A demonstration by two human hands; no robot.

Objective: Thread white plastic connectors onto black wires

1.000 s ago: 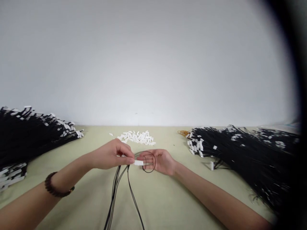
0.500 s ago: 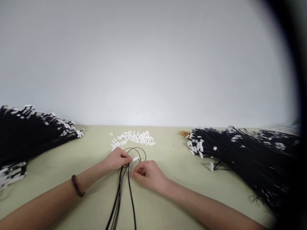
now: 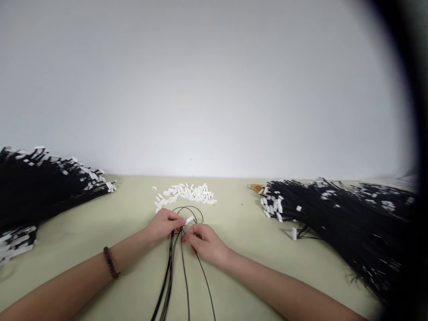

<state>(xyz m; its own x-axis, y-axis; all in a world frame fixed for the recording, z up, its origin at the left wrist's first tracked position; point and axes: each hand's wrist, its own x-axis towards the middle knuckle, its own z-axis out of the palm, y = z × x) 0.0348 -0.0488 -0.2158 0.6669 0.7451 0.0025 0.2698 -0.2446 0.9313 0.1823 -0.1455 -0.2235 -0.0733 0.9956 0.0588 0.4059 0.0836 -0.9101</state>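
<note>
Between the thumb and fingers of my left hand (image 3: 167,224) is a white connector housing (image 3: 189,220), its free end pointing right. Several black wires (image 3: 170,267) run from under that hand down to the near edge of the view, and thin loops of wire (image 3: 197,209) curve up behind the connector. Just to the right, my right hand (image 3: 204,240) is closed in a pinch on a single black wire (image 3: 205,276), which trails down and right from its fingers. Its fingertips are close to the connector; the wire's tip is hidden.
Loose white connector housings (image 3: 190,192) lie scattered behind my hands. A pile of black wires with white connectors (image 3: 50,187) lies at left, another such pile (image 3: 334,214) at right. Orange wire (image 3: 256,187) lies beside the right pile. A pale wall (image 3: 214,89) rises behind the table.
One black wire has come apart from the others and now runs down from my right hand, whose fingers have closed in a pinch. My left hand keeps its hold on the connector housing.
</note>
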